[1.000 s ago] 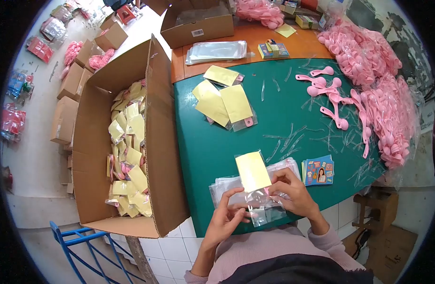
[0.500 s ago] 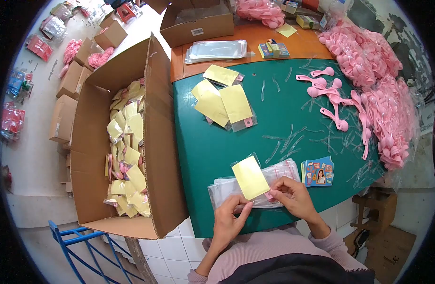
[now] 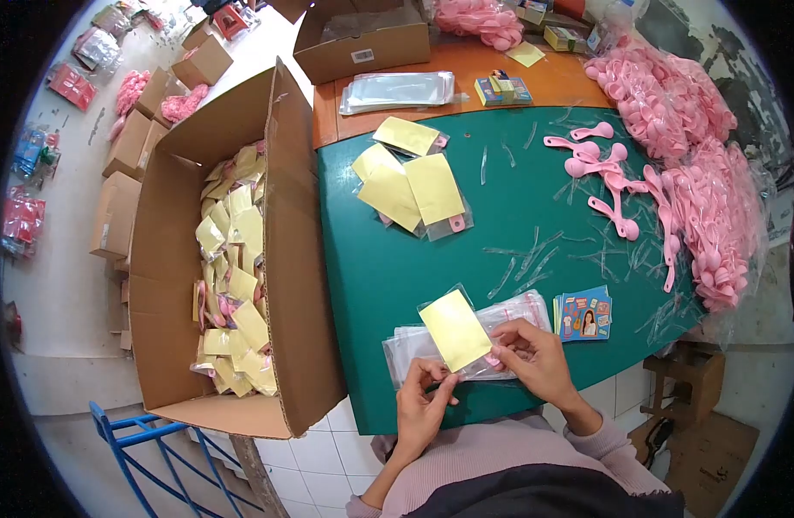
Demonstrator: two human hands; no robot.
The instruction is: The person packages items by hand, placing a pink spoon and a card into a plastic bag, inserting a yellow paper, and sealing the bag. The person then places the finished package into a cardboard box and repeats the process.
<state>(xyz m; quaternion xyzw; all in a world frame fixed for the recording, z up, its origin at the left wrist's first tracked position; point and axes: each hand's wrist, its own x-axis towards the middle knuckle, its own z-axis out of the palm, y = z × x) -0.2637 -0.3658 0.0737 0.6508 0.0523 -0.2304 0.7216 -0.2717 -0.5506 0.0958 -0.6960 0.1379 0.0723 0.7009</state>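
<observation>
A clear plastic packet with a yellow card (image 3: 456, 330) in it is held between my two hands, above a stack of clear plastic bags (image 3: 525, 312). My left hand (image 3: 421, 401) pinches its lower left corner between thumb and finger. My right hand (image 3: 535, 356) grips the lower right edge, where a bit of pink plastic shows beside the fingertips. To the right of that hand lies a small pile of blue printed cards (image 3: 584, 312). Farther up the green table are several packets with yellow cards (image 3: 406, 190), pink handle ends showing at some edges.
Loose pink spoons (image 3: 621, 226) and bagged pink spoons (image 3: 712, 216) lie on the right. Clear plastic strips (image 3: 535, 257) are scattered mid-table. A tall open carton (image 3: 306, 285) of yellow-card packets stands left, beside a blue metal frame (image 3: 147, 420). More clear bags (image 3: 397, 92) rest on the orange surface.
The packet has tilted slightly, its top leaning more to the left. My left fingers have shifted a little right along its lower edge; the right hand stays at its corner.
</observation>
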